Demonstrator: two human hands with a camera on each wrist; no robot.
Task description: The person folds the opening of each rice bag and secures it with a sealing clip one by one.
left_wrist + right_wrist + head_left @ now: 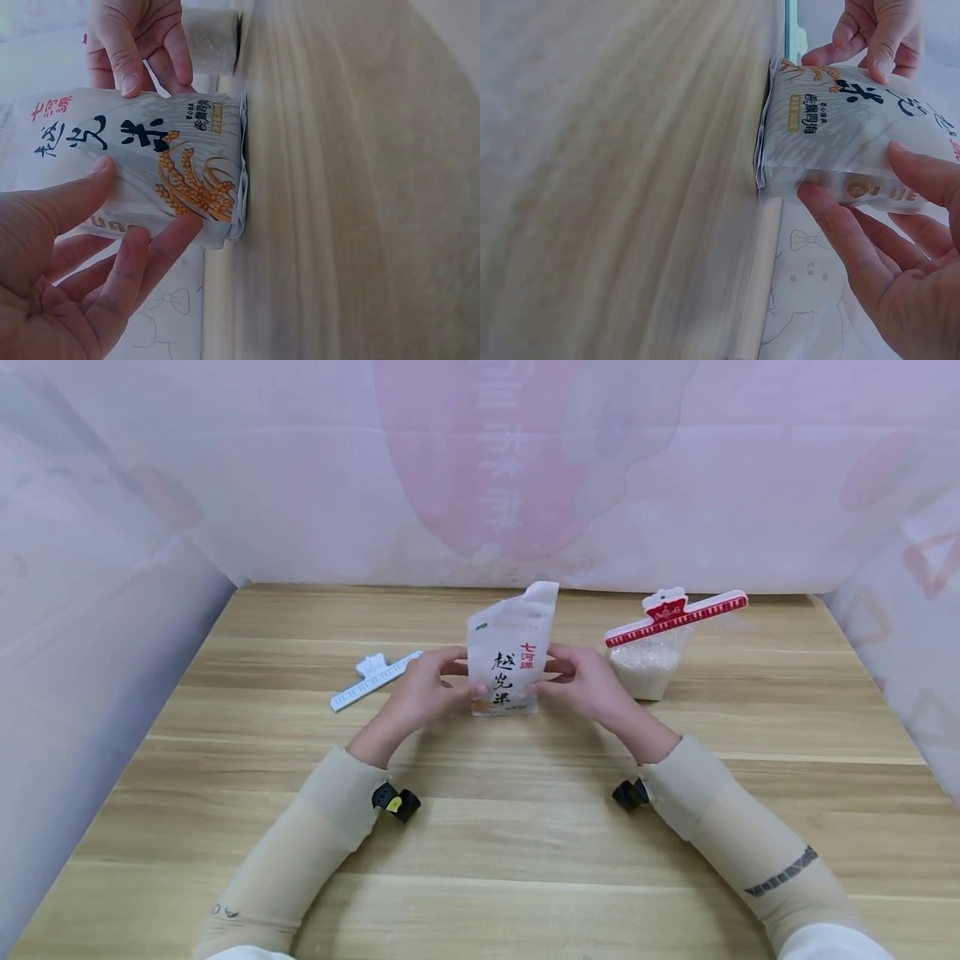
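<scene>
We hold the rice bag point(510, 660) upright mid-counter, left hand point(422, 692) and right hand point(588, 683) gripping its sides; its top stands unclipped, the white clip point(373, 679) untouched toward the left edge.

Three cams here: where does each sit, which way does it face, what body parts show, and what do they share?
Head: worn high, facing forward and down at the wooden table; both sleeved forearms, left hand and right hand on the rice bag.
Left wrist: beside the left hand, sideways along the tabletop; shows its fingers.
Right wrist: mirrored from the right; shows its fingers.
Shared: both wrist views show the bag's base on the table and the opposite hand.
</scene>
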